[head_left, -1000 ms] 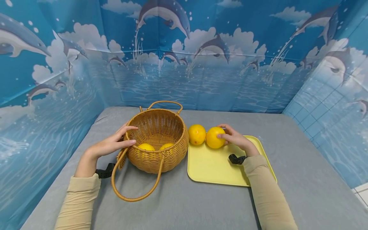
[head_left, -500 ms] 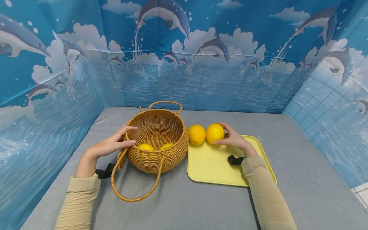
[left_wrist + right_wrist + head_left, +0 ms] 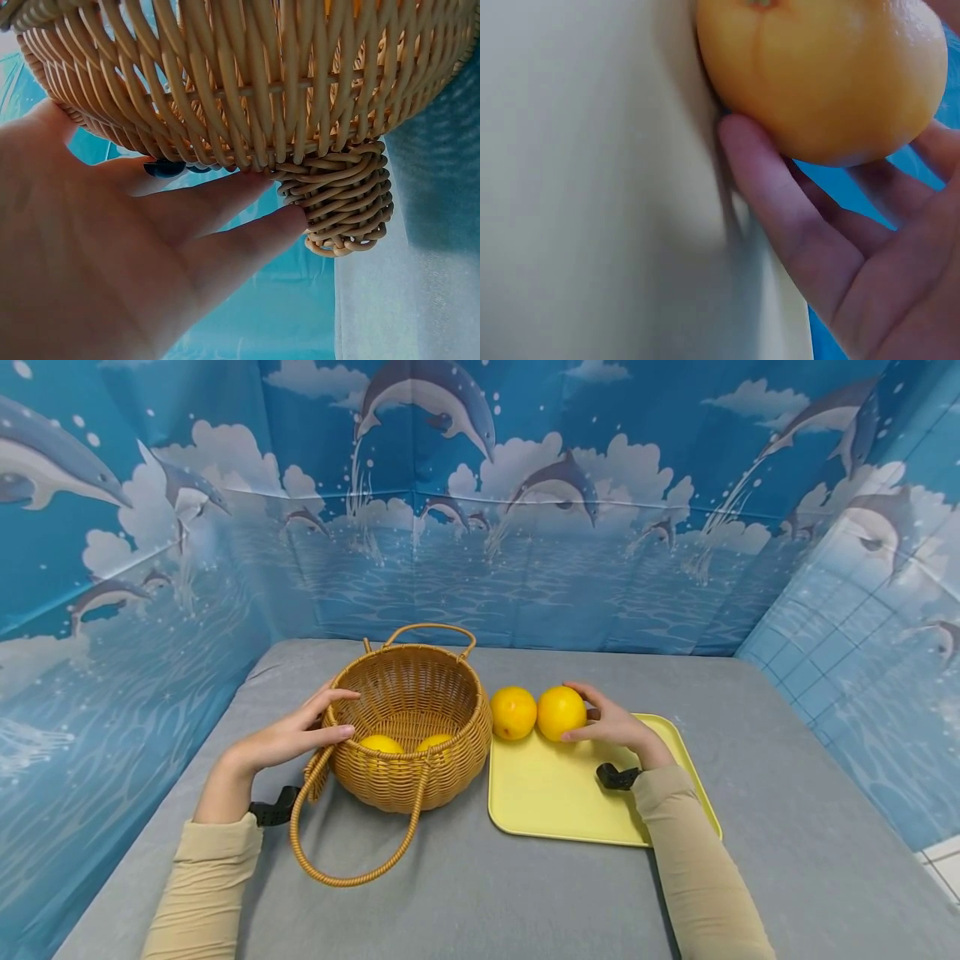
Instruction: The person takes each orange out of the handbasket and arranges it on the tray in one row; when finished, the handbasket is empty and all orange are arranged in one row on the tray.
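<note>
My right hand holds an orange from its right side, thumb in front and fingers behind. In the right wrist view the same orange shows its stem end and lies against the pale tray surface. Just left of it is a second orange, at the tray's back left corner. My left hand grips the rim of a wicker basket, thumb and a finger over the edge. In the left wrist view other fingers press the basket's woven underside, near its foot. Two yellow fruits lie inside, partly hidden by the near wall.
The yellow tray lies right of the basket on a grey cloth-covered table. One basket handle hangs toward the front; another stands at the back. A dolphin-print curtain encloses the back and sides.
The right hand shifts the held orange slightly back, then a little forward again; its thumb now sits lower on the fruit. The left hand and basket stay put.
</note>
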A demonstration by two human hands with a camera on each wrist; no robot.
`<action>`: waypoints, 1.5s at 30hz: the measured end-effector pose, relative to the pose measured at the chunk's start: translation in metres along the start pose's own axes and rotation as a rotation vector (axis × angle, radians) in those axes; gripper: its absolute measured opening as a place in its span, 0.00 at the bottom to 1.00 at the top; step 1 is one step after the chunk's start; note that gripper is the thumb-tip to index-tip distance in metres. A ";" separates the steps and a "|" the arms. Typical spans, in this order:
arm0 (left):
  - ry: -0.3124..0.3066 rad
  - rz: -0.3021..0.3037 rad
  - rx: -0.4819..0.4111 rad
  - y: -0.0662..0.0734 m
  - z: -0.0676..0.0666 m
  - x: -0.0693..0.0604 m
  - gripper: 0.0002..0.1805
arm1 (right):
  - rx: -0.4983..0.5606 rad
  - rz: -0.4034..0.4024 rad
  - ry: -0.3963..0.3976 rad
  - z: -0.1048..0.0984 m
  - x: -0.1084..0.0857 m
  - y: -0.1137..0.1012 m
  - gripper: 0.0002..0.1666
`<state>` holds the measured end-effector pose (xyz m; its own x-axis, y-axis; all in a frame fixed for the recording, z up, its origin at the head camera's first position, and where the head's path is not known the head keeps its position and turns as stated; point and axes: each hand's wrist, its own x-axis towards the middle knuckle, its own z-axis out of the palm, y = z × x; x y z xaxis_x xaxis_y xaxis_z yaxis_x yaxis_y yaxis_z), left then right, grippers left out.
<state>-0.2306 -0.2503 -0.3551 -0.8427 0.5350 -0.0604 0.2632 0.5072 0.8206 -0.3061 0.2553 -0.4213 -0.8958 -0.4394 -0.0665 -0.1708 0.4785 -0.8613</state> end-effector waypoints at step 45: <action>-0.002 -0.004 -0.002 0.001 0.000 0.000 0.31 | -0.018 -0.062 0.013 -0.010 -0.005 -0.015 0.55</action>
<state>-0.2302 -0.2502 -0.3539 -0.8428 0.5343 -0.0652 0.2588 0.5083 0.8213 -0.3034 0.2583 -0.4033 -0.8886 -0.4586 -0.0068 -0.2331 0.4644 -0.8544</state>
